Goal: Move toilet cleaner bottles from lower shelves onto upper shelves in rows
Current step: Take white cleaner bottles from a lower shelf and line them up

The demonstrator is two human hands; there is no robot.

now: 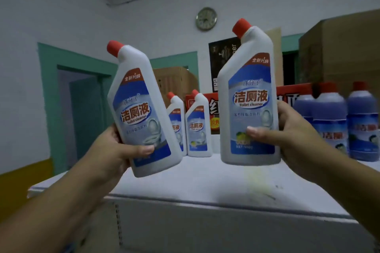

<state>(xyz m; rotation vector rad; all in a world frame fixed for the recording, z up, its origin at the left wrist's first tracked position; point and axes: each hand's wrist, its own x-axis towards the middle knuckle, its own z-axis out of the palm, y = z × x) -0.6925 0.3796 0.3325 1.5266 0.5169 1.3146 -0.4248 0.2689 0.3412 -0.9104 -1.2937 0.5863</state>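
Observation:
My left hand (115, 150) grips a white toilet cleaner bottle (139, 96) with a red cap and blue label, tilted left above the top shelf (205, 178). In my right hand (292, 135) is a second, identical bottle (248, 80), held nearly upright just above the shelf surface. Two more white toilet cleaner bottles (198, 125) stand side by side at the back of the shelf, between the two held ones; the left of that pair (174, 109) is partly hidden behind my left bottle.
Several purple bottles (362, 121) with red caps stand at the right of the shelf. A red carton (294, 90) and brown cardboard boxes (339, 51) sit behind. The white shelf front edge (205, 201) runs below my arms. A green door frame (49, 96) is at left.

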